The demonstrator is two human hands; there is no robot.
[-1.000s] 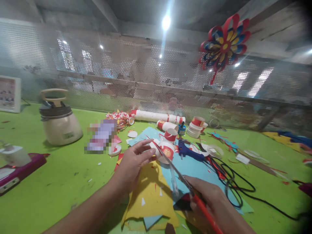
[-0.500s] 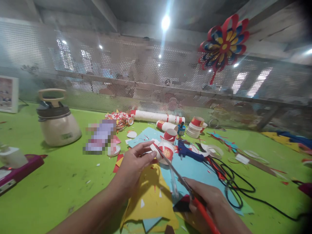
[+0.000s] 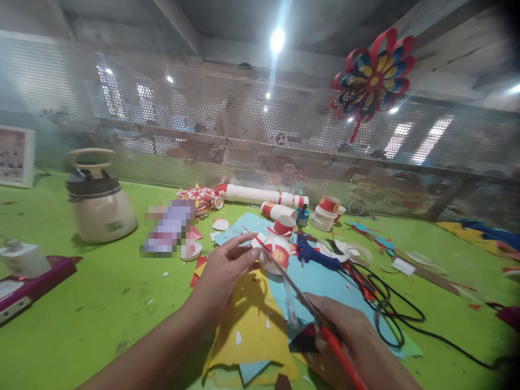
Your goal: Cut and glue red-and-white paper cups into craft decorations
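Note:
My left hand pinches a small white and red paper piece between thumb and fingers. Closed around the red handles of a pair of scissors is my right hand. The blades point up and left, with their tips at the paper piece; whether they are biting into it I cannot make out. Just behind lie a red and white paper cup with a gold emblem and another red cup piece. Beneath my hands are a yellow sheet with white scraps and a light blue sheet.
A blue glue gun with a looping black cable lies right of the cups. Farther back are a long white tube and stacked cups. To the left stand a kettle-like jug and a purple power strip.
The camera view has shifted slightly, so the scene sits a little to the right. Both hands keep their hold, the scissors still at the paper piece.

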